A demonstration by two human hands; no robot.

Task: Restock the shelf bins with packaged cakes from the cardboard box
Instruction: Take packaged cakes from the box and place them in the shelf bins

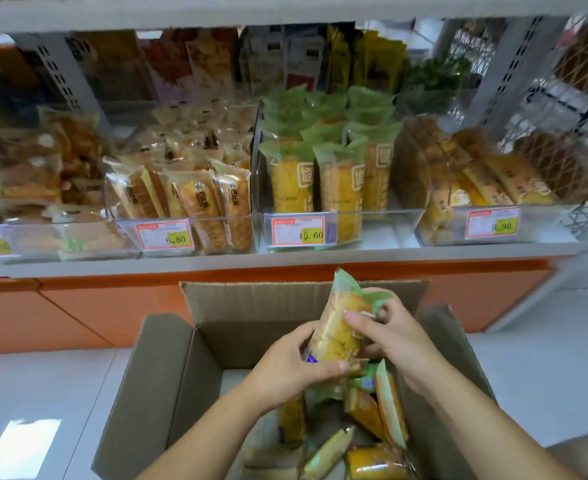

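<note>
A green-and-yellow packaged cake [339, 318] stands upright above the open cardboard box [168, 379]. My left hand [296, 368] grips its lower end. My right hand [394, 336] holds its upper right side with curled fingers. More packaged cakes [361, 441] lie loose in the bottom of the box. On the shelf above, a clear bin [382, 220] holds several matching green-topped cakes standing upright, behind a 15.60 price tag [298, 231].
Clear bins to the left [223, 233] and right [545, 223] hold other wrapped breads. An orange shelf base [78, 306] runs behind the box. A wire rack [569, 109] stands at the right. White floor lies on both sides of the box.
</note>
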